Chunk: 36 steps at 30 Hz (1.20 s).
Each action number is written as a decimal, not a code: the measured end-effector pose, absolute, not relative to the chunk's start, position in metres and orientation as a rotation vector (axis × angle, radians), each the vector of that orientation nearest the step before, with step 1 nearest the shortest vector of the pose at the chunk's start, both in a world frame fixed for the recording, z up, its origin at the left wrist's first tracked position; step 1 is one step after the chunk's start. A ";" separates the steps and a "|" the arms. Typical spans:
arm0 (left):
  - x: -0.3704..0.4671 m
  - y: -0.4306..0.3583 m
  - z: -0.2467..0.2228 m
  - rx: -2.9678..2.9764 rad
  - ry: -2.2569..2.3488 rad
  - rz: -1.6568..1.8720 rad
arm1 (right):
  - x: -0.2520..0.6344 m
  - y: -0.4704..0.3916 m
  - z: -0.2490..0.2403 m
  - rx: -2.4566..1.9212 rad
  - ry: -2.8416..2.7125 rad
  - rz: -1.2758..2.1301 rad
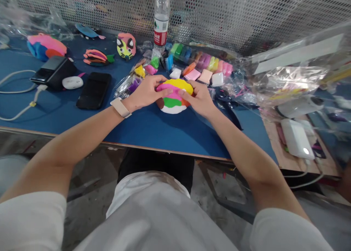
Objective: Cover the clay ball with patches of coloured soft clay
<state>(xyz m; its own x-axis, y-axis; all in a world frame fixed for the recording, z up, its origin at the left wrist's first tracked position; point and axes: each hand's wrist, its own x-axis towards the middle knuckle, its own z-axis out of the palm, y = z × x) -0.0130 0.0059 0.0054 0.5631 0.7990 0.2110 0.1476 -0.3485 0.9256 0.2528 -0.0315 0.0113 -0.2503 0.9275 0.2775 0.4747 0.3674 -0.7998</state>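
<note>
Between my two hands, just above the blue table, is a rounded clay piece point(172, 102) patched in yellow, pink, green, white, orange and brown. My left hand point(149, 92) grips its left side, thumb lying on the pink patch. On the right side my right hand point(200, 97) holds it, with its thumb pressed on the front near the other thumb. The fingers behind the piece are partly hidden. Just beyond it lie soft blocks of clay, among them a white one point(175, 73), a pink one point(192, 74) and a peach one point(205, 76).
A plastic bottle point(161, 20) stands at the back by the perforated metal panel point(208, 13). Several painted clay figures, a black phone point(94, 90) and a white mouse point(72, 82) lie left. Clear plastic packaging point(290, 79) and a white power bank point(297, 138) are right.
</note>
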 end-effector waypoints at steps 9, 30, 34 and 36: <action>-0.012 0.002 0.008 1.958 0.811 0.870 | 0.253 -0.033 0.011 -1.231 -1.828 0.803; -0.011 0.001 0.009 1.936 0.832 0.908 | 0.253 -0.034 0.012 -1.239 -1.875 0.779; -0.011 0.001 0.012 1.841 0.759 0.851 | 0.255 -0.033 0.011 -1.246 -1.902 0.787; -0.011 -0.001 0.015 1.821 0.760 0.875 | 0.256 -0.032 0.011 -1.245 -1.914 0.779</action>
